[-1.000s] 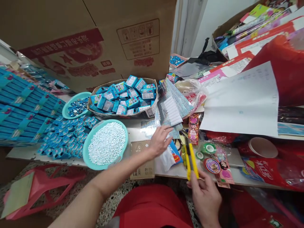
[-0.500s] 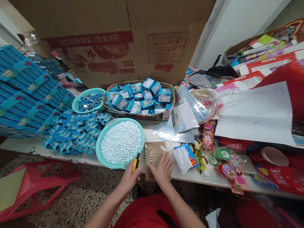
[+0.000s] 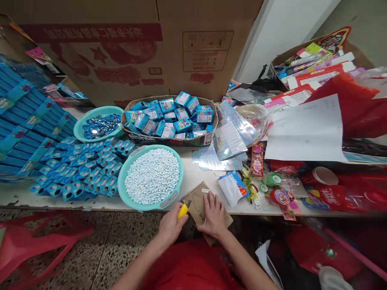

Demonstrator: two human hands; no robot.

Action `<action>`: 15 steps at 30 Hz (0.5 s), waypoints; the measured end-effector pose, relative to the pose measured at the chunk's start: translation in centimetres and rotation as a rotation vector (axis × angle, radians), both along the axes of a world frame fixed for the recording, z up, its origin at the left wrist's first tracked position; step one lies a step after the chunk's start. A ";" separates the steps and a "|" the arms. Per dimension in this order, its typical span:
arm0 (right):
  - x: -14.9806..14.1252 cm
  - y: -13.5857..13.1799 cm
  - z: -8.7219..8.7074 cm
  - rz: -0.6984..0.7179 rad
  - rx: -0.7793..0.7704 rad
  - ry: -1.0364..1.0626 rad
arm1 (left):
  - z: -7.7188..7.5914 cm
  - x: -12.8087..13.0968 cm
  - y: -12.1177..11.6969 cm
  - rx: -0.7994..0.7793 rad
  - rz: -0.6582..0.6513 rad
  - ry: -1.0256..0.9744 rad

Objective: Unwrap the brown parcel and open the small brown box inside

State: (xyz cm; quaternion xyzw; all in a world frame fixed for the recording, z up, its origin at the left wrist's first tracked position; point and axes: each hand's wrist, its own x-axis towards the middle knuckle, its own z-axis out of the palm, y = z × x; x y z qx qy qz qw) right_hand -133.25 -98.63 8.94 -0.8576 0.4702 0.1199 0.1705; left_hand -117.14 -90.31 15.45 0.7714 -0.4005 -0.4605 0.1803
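Note:
In the head view my left hand is closed around a yellow utility knife. The knife's front end lies at the left edge of a flat brown panel, which has embossed lines and a small white label. My right hand lies on this panel with its fingers spread, the thumb pointing left. Turned at an angle, the panel sticks out over the table's front edge. Left of the knife stands a turquoise basin full of small white pellets.
Small blue boxes fill a cardboard tray behind the basin. More blue boxes lie at the left, near a second turquoise basin. Shiny sheets and a blue-and-white packet lie to the right. A red stool stands below.
The brown panel has turned and slid toward me, over the table edge, under my right hand. My left hand has tilted the knife and brought it to the panel's edge. The view has shifted.

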 end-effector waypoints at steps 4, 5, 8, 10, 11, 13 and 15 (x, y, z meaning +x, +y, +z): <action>-0.4 0.3 -0.4 -0.006 -0.004 -0.039 | 0.1 -2.0 -4.0 0.057 -0.294 -0.542; -0.4 0.3 -0.4 -0.007 -0.002 -0.051 | -0.1 -2.4 -4.9 0.064 -0.331 -0.607; -0.4 0.2 -0.5 -0.008 0.025 -0.076 | -1.0 -3.2 -7.4 0.079 -0.407 -0.740; -0.4 0.1 -0.4 -0.012 0.045 -0.087 | -1.7 -3.4 -8.7 0.080 -0.433 -0.786; -0.4 0.0 -0.3 -0.014 0.053 -0.092 | -1.9 -3.5 -9.2 0.080 -0.441 -0.798; -0.4 0.0 -0.3 -0.016 0.066 -0.101 | -2.3 -3.6 -9.9 0.080 -0.456 -0.816; -0.4 0.0 -0.3 -0.015 0.071 -0.109 | -2.4 -3.7 -10.3 0.083 -0.473 -0.834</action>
